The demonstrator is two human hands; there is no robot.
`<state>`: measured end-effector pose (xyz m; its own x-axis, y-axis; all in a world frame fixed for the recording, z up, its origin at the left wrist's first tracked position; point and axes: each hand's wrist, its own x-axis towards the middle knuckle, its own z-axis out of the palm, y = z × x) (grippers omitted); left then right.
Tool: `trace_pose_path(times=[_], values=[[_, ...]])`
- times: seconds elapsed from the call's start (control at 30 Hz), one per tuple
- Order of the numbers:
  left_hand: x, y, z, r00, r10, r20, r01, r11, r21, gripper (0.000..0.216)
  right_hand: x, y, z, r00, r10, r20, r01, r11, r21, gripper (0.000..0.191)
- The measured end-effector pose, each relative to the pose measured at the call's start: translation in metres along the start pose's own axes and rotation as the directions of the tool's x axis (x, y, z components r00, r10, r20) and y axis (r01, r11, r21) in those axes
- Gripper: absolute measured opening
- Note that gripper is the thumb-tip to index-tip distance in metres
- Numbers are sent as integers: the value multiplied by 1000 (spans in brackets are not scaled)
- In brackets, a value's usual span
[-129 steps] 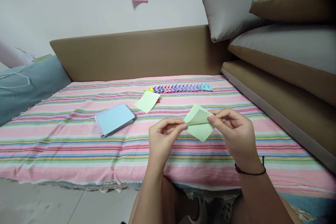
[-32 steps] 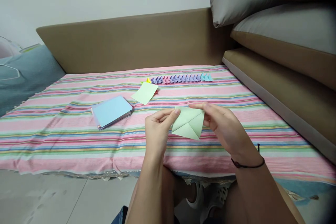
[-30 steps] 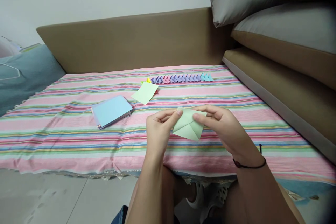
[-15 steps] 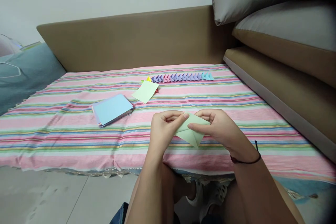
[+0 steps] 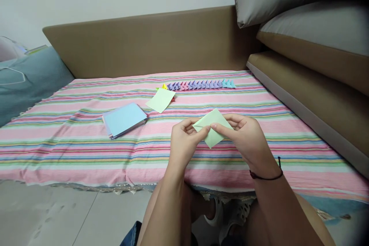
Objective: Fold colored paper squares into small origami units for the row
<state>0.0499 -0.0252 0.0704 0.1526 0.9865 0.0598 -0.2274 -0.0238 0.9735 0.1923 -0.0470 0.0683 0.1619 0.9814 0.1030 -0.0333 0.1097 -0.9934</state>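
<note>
Between my two hands is a light green sheet of folded paper (image 5: 215,118), held above the striped cloth with one corner pointing down and one pointing away from me. My left hand (image 5: 184,138) pinches its left side, thumb on top and fingers behind. On the right side, my right hand (image 5: 245,132) grips it the same way, and the two thumb tips nearly meet at the middle. The fingers behind the paper are partly hidden. A flat light green sheet (image 5: 160,100) lies beyond, and a stack of coloured paper (image 5: 125,120) with blue on top lies to the left.
A row of folded paper pieces (image 5: 201,85) in purple, pink, blue and yellow runs along the back of the striped cloth (image 5: 86,134). Brown and grey cushions (image 5: 311,69) are piled at the right. A brown backrest (image 5: 150,42) stands behind.
The folded paper has been raised and turned in my hands, with its upper corner now showing above my fingers. Both thumbs have moved to its middle.
</note>
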Motion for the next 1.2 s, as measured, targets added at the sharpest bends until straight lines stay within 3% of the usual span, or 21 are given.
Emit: trace_pose_path(times=[0.2,0.43,0.53,0.63,0.83,1.03,1.2], values=[[3,1,-8,995,4,-103,-3,1000,7,27,-2,-5,-1,1000,0,-8,0,1000,5,29],[5,13,-27,949,66,-308,-101,990,-99,21,-3,-12,-14,991,25,-133,-25,1000,1,27],[2,13,-19,992,69,-107,-76,995,-64,32,-3,-13,-11,995,17,-96,-19,1000,-13,26],[0,7,-7,996,28,90,-29,1000,7,38,-3,-11,-5,1000,5,-24,-6,999,-44,24],[2,0,-11,1000,-14,27,11,996,87,27,-3,-8,-4,998,37,42,-35,998,-56,25],[3,6,-21,997,-5,-78,9,998,54,23,-1,-7,-7,997,69,41,-69,998,-14,29],[6,3,-21,997,6,-83,-4,1000,27,22,1,-3,-6,997,54,51,-56,997,44,32]])
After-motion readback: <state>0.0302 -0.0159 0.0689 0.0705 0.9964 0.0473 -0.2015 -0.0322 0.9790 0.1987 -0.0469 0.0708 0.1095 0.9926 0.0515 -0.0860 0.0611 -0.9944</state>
